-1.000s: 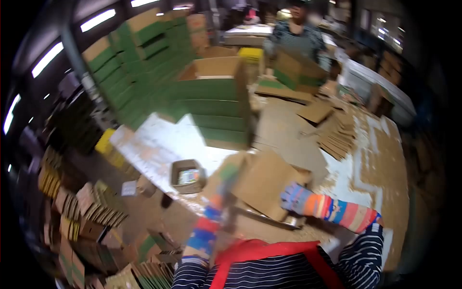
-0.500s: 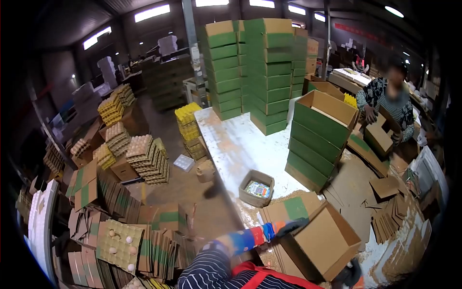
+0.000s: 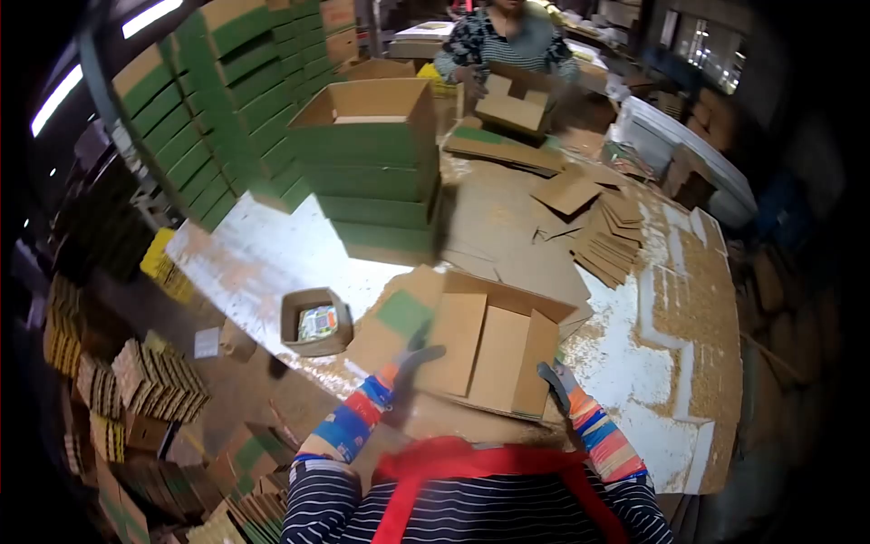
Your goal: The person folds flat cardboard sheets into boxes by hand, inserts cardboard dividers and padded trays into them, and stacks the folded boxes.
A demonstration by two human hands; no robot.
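Observation:
A brown cardboard box sits in front of me at the near side of the table, with its opening up and panels folded inward. At its left edge is my left hand in a grey glove, the thumb over the edge and the fingers along the outside. My gloved right hand grips the right edge the same way; part of its fingers is hidden. Under and beside the box lies flat cardboard with a green patch.
A small open box holding printed labels stands left. Behind it rise stacked green boxes. Flat cardboard pieces lie on the right. Across the table, a person handles another carton. Egg trays are stacked on the floor.
My view has swung right. The box has turned from a tilted pose to lying with its opening up. My left hand has shifted to its left edge, my right hand to its right edge.

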